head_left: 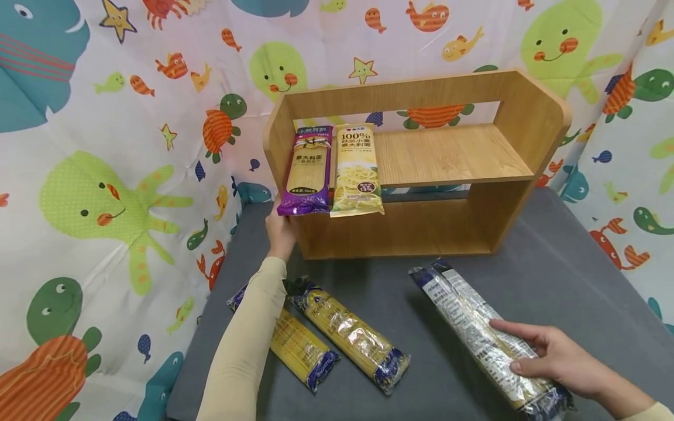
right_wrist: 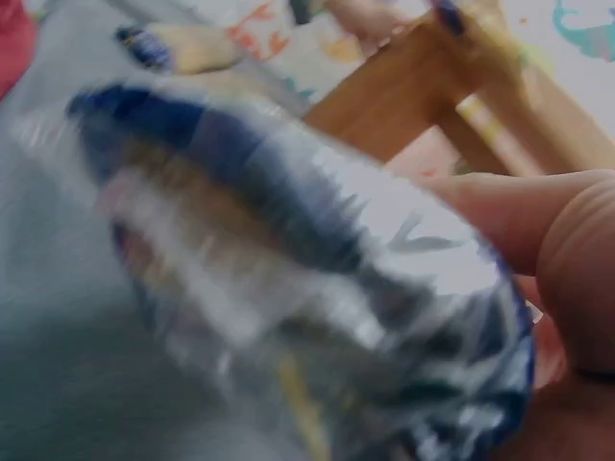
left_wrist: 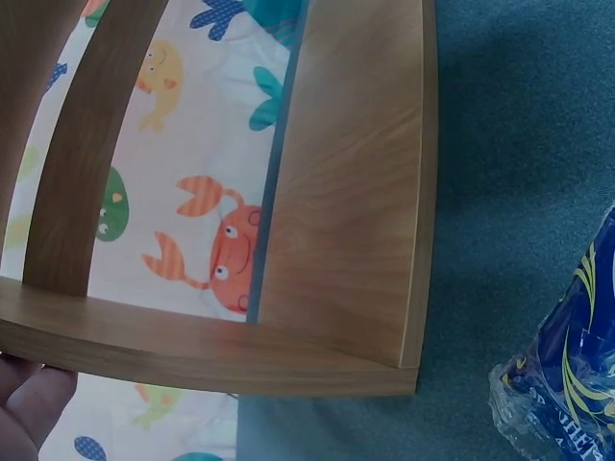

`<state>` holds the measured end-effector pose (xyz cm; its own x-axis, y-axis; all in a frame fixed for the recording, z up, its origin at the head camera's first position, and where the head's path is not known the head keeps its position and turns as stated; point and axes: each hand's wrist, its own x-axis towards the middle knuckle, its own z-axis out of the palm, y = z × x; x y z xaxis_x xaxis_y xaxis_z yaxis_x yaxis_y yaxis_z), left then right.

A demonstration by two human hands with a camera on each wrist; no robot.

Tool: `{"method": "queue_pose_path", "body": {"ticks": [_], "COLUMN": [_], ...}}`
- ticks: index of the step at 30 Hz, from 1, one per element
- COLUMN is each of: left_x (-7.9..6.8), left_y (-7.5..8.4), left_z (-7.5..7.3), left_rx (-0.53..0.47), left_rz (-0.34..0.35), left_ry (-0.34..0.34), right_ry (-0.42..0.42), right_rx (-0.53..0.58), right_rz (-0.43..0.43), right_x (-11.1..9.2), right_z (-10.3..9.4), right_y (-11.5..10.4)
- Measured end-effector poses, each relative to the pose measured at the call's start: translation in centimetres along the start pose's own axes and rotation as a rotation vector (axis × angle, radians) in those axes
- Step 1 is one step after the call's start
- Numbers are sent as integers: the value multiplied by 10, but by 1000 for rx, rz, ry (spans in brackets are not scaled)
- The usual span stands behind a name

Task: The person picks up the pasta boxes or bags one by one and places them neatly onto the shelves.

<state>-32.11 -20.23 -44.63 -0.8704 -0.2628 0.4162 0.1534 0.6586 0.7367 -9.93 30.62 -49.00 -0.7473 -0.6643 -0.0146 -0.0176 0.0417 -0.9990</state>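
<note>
The right hand pinched one clear-wrapped packet over the gray table. Well apart, the left hand touched one wooden shelf; partly hidden fingers left its grip uncertain. Two yellow packets lay tabletop; one purple packet and one cream packet sat shelved.

Passable at right on light-brown wooden two-tier shelf; blocked upper left by flat purple plastic packet, flat cream-yellow plastic packet.
</note>
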Motion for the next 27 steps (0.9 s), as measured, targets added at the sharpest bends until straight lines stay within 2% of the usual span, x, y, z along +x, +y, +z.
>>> {"method": "queue_pose_path", "body": {"ticks": [4,6,11,12,13,18,24,27], "left_x": [1,1,0,0,1,1,0,-1], "left_y": [-1,-1,-1,-1,-1,-1,-2,-2], "left_z": [0,0,1,1,0,-2,-2,-1], "left_rx": [-2,-12,-12,-9,-5,-5,-32,-51], "left_rz": [-3,-6,7,9,11,20,11,-9], "left_ry": [1,-4,-3,-2,2,8,3,-11], "right_ry": [117,157,154,197,216,397,439,457], "right_rx": [-123,-150,16,-5,27,-93,-222,-238], "right_rz": [-21,4,65,85,110,264,367,372], "right_x": [-2,0,14,19,26,73,142,171], "right_z": [-13,-21,-41,-41,-43,-43,-41,-36], "right_y": [-35,-55,-107,-117,-126,-168,-199,-205]}}
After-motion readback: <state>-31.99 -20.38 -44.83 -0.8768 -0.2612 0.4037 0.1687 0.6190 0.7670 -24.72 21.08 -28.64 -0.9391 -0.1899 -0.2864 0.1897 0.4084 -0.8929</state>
